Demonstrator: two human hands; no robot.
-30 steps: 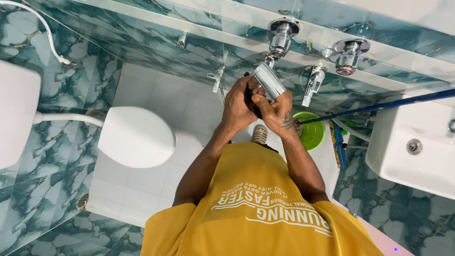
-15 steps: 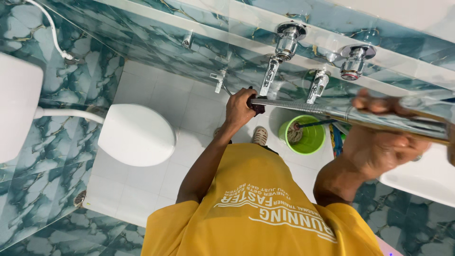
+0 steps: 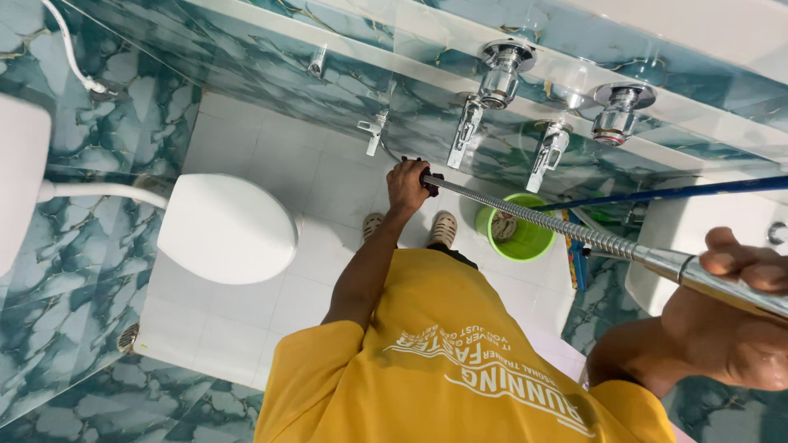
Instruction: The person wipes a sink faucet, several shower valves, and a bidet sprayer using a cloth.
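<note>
A white toilet (image 3: 226,230) with its lid down sits at the left of a green marble-tiled bathroom, a white supply hose (image 3: 98,192) running to it from the wall. Just right of it, the person in a yellow shirt (image 3: 460,361) stands on the white floor tiles (image 3: 271,164), the left hand (image 3: 408,182) clenched around the dark end fitting of a ribbed metal shower hose (image 3: 533,217). A second ago both hands were bunched together at that fitting below the chrome wall taps (image 3: 501,70); now the hose is drawn out taut between them, a sign the line is free of the wall fittings and being stretched to its length. Its long axis slants from the left hand, low by the taps, up and rightward toward the camera, passing over a green bucket (image 3: 517,234). The right hand (image 3: 730,312), blurred at the frame's edge beside the white sink (image 3: 698,230), grips the smooth chrome end. A blue rod (image 3: 673,190) crosses behind.
</note>
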